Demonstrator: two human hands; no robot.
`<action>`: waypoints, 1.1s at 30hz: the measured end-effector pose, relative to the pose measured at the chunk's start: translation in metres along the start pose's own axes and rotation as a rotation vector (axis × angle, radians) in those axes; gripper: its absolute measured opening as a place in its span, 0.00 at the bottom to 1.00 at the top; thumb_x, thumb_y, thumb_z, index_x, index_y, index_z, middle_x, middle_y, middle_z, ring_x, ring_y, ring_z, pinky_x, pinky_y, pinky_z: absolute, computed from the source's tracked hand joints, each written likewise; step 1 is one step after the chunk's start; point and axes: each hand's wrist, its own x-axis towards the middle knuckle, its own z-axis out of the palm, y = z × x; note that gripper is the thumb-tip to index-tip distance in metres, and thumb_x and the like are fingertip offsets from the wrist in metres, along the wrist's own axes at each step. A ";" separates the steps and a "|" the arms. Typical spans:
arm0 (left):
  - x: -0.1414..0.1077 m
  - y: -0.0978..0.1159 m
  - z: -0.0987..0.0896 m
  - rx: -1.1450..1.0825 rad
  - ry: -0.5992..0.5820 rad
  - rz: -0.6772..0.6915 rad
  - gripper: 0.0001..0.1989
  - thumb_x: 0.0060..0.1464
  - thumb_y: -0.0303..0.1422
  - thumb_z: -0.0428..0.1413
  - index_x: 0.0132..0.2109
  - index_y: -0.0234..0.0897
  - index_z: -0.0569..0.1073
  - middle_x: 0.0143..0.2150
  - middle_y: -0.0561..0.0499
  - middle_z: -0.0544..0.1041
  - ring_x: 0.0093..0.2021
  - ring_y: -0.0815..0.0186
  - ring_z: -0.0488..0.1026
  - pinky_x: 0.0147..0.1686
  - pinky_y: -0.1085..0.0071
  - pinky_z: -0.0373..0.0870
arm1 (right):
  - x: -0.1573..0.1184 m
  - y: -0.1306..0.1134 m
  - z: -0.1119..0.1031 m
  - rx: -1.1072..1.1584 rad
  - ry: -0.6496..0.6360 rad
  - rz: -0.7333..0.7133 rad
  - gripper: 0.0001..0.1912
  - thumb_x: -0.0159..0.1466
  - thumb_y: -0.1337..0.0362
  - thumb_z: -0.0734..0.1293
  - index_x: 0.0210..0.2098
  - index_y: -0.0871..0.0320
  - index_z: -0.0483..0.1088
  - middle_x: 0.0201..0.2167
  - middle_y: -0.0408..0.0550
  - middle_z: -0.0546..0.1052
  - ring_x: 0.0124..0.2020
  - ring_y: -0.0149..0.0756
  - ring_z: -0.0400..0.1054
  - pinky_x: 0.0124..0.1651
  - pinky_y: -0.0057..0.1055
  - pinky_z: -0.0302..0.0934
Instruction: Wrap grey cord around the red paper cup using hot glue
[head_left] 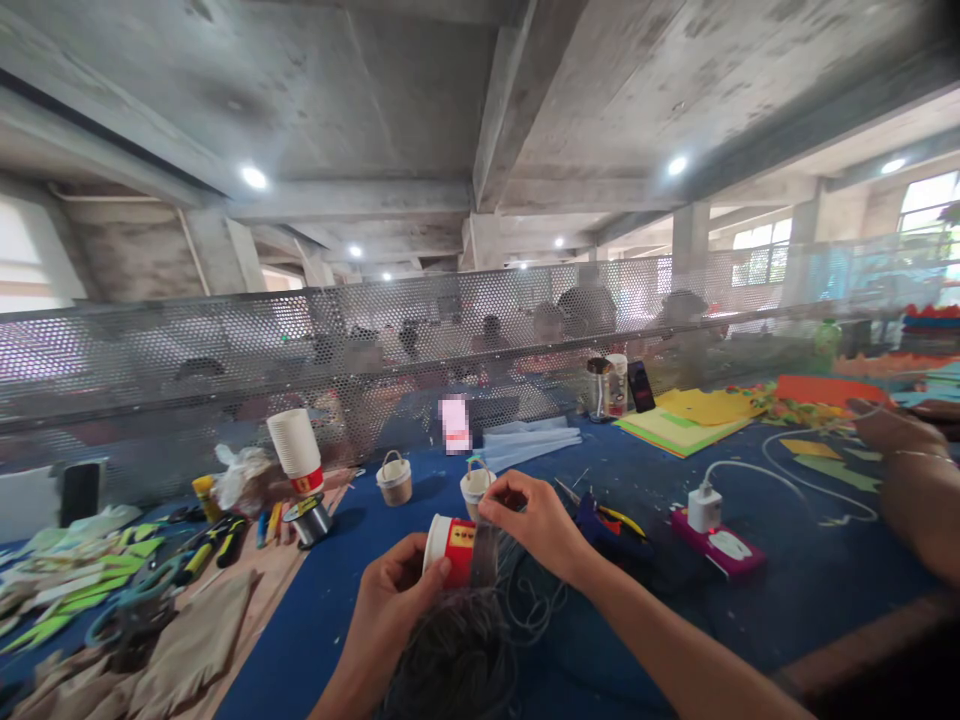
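Observation:
My left hand [401, 590] is wrapped around a red and white paper cup [459, 545] that lies on its side in the air. Grey yarn [484, 557] covers the cup's right end in a band. At the top of that band, the fingers of my right hand [525, 510] are pinched together on the yarn; the strand between the fingertips is hardly visible. Below the cup sits a dark grey bundle of yarn [461, 650], with loose loops spreading right. Just behind my hands stand two small handled baskets [394, 482], one partly hidden by my right hand.
To the left are stacked paper cups [292, 445], a wire spool [310, 518], scissors [124, 620] and fabric pieces. Pliers [619, 525] and a pink power strip [718, 543] lie right. A perforated metal screen [375, 350] borders the back. Another person's arm [915, 480] reaches in at right.

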 end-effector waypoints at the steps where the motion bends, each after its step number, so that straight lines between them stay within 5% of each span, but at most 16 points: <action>1: 0.000 0.000 0.000 -0.007 -0.002 0.000 0.13 0.40 0.40 0.67 0.32 0.36 0.79 0.27 0.51 0.79 0.28 0.62 0.73 0.29 0.73 0.68 | 0.000 0.000 0.000 0.000 -0.001 0.000 0.06 0.60 0.62 0.68 0.31 0.59 0.73 0.27 0.41 0.74 0.29 0.30 0.65 0.35 0.25 0.59; 33: -0.003 0.000 -0.004 0.026 -0.070 0.046 0.13 0.43 0.40 0.66 0.30 0.34 0.79 0.25 0.50 0.78 0.26 0.66 0.71 0.27 0.76 0.66 | 0.004 0.013 -0.003 0.208 -0.135 0.173 0.09 0.56 0.60 0.71 0.29 0.61 0.74 0.25 0.42 0.72 0.27 0.29 0.62 0.31 0.26 0.54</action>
